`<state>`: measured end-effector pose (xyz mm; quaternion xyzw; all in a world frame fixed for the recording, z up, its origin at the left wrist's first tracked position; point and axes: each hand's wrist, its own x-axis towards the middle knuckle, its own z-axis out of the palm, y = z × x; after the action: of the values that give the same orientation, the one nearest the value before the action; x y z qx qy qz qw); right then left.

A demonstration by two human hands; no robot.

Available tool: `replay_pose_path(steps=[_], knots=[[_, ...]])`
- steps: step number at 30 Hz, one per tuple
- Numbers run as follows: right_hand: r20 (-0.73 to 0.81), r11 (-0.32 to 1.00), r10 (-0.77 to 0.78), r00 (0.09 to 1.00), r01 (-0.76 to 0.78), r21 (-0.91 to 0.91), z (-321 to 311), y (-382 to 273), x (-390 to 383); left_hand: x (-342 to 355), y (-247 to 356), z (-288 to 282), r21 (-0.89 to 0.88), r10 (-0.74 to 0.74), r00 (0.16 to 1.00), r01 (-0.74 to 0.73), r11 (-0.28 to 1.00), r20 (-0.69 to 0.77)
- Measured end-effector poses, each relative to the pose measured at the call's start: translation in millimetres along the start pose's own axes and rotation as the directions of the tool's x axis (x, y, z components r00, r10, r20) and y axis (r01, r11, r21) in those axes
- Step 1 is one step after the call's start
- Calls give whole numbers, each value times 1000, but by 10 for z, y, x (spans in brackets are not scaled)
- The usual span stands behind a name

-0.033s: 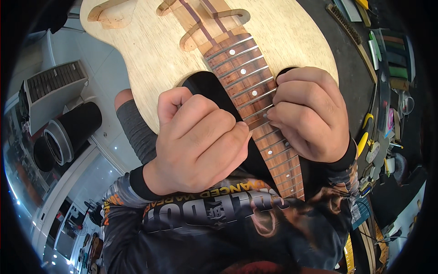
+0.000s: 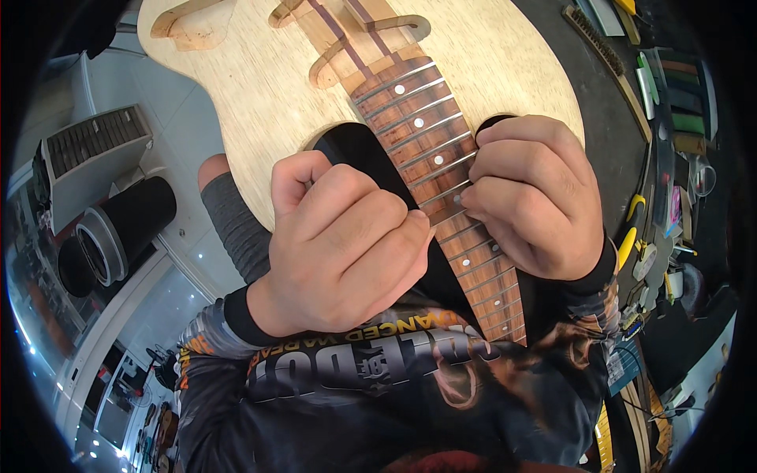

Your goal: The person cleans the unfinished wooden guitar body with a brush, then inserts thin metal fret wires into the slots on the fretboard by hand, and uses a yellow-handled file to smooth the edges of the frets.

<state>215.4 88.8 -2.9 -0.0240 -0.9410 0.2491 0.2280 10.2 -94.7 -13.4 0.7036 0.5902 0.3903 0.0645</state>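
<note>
The reddish-brown, white-dotted wooden fretboard lies right of the curled left hand, left of the curled right hand; whether either grip pinches anything, I cannot tell.

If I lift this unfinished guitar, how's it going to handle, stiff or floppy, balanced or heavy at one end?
The guitar should move stiffly, since its long fretboard looks joined to the wooden body. The broad body probably makes that end heavier. Its grain looks bare, so it's perhaps not very slippery.
</note>
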Motion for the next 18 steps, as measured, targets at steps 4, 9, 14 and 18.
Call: replay_pose_path(steps=[4,9,14,18], knots=[[17,1000,4,1000,-5,25,-21,-45,14,-16,5,-16,-5,9,1000,-9,1000,28],[23,1000,5,1000,-5,-13,-7,-61,48,35,9,-28,-37,-23,997,26,999,68],[-44,999,-22,999,20,-33,42,0,28,39,2,-7,-18,-22,1000,22,1000,12],[-15,1000,-9,1000,9,13,17,-2,31,18,9,4,11,-10,1000,10,1000,8]])
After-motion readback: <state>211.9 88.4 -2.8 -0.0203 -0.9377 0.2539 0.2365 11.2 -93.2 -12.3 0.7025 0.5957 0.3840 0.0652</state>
